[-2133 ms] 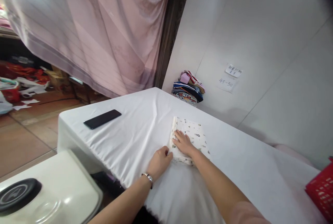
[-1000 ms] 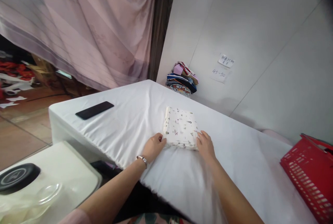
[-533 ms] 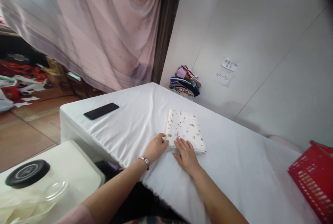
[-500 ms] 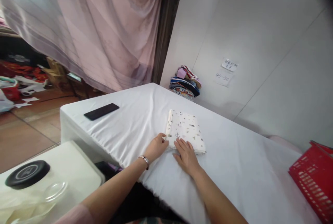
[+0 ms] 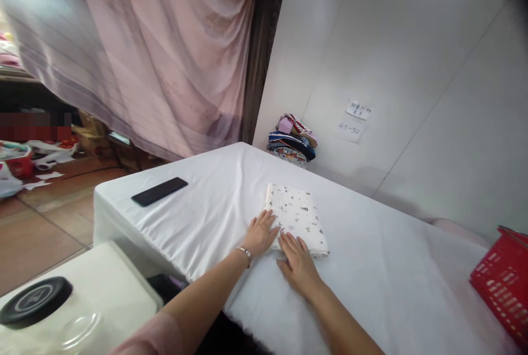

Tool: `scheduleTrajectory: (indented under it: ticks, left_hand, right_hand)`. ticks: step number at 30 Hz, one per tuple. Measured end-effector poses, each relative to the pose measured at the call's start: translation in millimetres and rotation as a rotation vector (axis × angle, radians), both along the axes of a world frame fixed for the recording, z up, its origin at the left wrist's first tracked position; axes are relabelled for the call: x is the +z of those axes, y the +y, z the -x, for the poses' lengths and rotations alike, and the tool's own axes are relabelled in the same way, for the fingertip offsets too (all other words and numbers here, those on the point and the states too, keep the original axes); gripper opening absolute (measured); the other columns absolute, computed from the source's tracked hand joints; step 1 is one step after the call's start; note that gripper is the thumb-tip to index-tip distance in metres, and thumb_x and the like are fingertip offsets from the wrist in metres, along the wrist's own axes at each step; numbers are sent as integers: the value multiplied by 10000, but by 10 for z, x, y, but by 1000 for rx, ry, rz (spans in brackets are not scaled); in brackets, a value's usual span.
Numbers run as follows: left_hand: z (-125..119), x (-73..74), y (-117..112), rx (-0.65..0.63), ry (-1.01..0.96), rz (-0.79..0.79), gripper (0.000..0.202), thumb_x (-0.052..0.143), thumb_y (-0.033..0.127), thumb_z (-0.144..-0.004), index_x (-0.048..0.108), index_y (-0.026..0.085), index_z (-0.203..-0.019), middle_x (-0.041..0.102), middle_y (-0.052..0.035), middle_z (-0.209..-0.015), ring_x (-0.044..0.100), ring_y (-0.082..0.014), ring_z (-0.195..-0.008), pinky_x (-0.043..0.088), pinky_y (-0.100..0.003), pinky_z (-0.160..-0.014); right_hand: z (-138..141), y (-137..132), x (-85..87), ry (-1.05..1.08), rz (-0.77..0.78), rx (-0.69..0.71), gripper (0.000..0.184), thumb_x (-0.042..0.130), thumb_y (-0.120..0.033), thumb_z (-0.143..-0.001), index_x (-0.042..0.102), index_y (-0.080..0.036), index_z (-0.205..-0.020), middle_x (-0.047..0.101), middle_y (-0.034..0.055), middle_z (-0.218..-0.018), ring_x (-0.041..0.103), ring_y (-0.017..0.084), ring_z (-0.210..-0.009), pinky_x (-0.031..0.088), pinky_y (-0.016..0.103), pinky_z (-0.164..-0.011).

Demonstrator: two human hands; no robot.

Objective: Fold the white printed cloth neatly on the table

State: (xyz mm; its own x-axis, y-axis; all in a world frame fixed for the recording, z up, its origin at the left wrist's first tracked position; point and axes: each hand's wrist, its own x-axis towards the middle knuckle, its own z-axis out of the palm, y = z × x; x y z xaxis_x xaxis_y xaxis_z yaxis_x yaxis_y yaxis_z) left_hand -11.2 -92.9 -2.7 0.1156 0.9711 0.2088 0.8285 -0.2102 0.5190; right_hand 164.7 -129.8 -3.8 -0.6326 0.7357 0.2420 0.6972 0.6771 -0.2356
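Note:
A folded white cloth (image 5: 295, 212) with small dark and grey prints lies flat on the white-covered table (image 5: 371, 278). My left hand (image 5: 260, 232) rests on its near left corner, fingers stretched out and pointing away from me. Beside it, my right hand (image 5: 300, 267) lies with spread fingers on the cloth's near edge, its thumb on the table cover. Neither hand grips anything. The cloth's near left corner is partly hidden under my hands.
A black phone (image 5: 160, 191) lies at the table's left. Folded clothes (image 5: 292, 139) are stacked by the wall at the far edge. A red basket (image 5: 501, 283) stands at the right. Near left, a white surface (image 5: 119, 272) bears a black round lid (image 5: 36, 301).
My left hand has gone from pinching the cloth's left edge to lying flat on its corner. My right hand stays on the near edge. The view has tilted slightly upward.

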Motion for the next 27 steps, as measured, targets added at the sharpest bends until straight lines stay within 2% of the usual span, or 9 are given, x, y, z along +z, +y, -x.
scheduleTrajectory:
  ticks: [4, 7, 10, 13, 16, 18, 20, 23, 27]
  left_hand:
    - [18, -23, -2, -1, -3, 2, 440, 349, 400, -871, 422, 235, -1272, 289, -50, -1440, 187, -226, -1337, 194, -453, -1059]
    - [14, -7, -5, -3, -6, 20, 451, 335, 405, -873, 414, 226, -1280, 270, -48, -1448, 164, -223, -1344, 180, -446, -1064]
    - [22, 22, -19, -13, -14, 64, 469, 333, 429, -868, 401, 233, -1289, 249, -40, -1457, 150, -223, -1347, 174, -443, -1066]
    - [49, 109, 28, -15, -47, 88, 437, 388, 466, -837, 487, 258, -1209, 340, -19, -1416, 232, -225, -1321, 226, -400, -1048]
    - [96, 258, 225, 77, -93, 108, 326, 445, 419, -811, 599, 243, -1037, 563, -26, -1215, 474, -199, -1147, 341, -304, -955]
    - [128, 354, 438, 176, -107, 130, 293, 448, 367, -808, 611, 218, -1001, 626, -44, -1093, 561, -184, -1010, 392, -270, -862]
    - [147, 416, 671, 256, -110, 146, 276, 450, 335, -802, 610, 201, -983, 629, -59, -1073, 580, -186, -962, 406, -261, -797]
    - [135, 425, 958, 336, -111, 178, 260, 475, 355, -786, 603, 186, -936, 637, -70, -1034, 594, -191, -921, 406, -257, -731]
    - [82, 348, 1132, 395, -109, 228, 280, 517, 419, -753, 584, 174, -871, 644, -95, -983, 603, -208, -889, 399, -263, -679]
  right_hand:
    - [-43, 252, 209, 93, 56, -121, 446, 337, -333, -882, 427, -195, -1297, 423, 50, -1354, 307, 190, -1286, 190, 410, -1066]
    - [-126, 568, 340, 65, 31, -315, 458, 317, -357, -884, 432, -185, -1292, 366, 59, -1391, 232, 197, -1317, 149, 410, -1072]
    - [-228, 785, 310, -105, 173, -495, 518, 314, -423, -876, 363, -187, -1335, 218, 59, -1458, 124, 225, -1345, 143, 457, -1055]
    - [-285, 833, 175, -225, 292, -551, 573, 231, -492, -881, 263, -210, -1379, 114, 34, -1485, 57, 214, -1354, 144, 470, -1046]
    - [-291, 807, 79, -264, 283, -552, 600, 162, -511, -883, 209, -205, -1397, 69, 23, -1490, 13, 203, -1356, 124, 459, -1051]
    - [-287, 795, 61, -266, 279, -553, 603, 159, -507, -881, 207, -200, -1398, 62, 22, -1491, 9, 204, -1356, 125, 457, -1048]
    - [-286, 790, 64, -251, 273, -553, 600, 166, -504, -879, 216, -201, -1395, 67, 22, -1490, 13, 205, -1356, 124, 461, -1046]
    - [-293, 782, 74, -222, 261, -549, 595, 172, -502, -876, 230, -207, -1390, 83, 20, -1488, 23, 203, -1355, 121, 462, -1046]
    - [-298, 769, 81, -205, 260, -545, 590, 174, -502, -877, 247, -209, -1384, 96, 22, -1487, 39, 204, -1354, 127, 455, -1045]
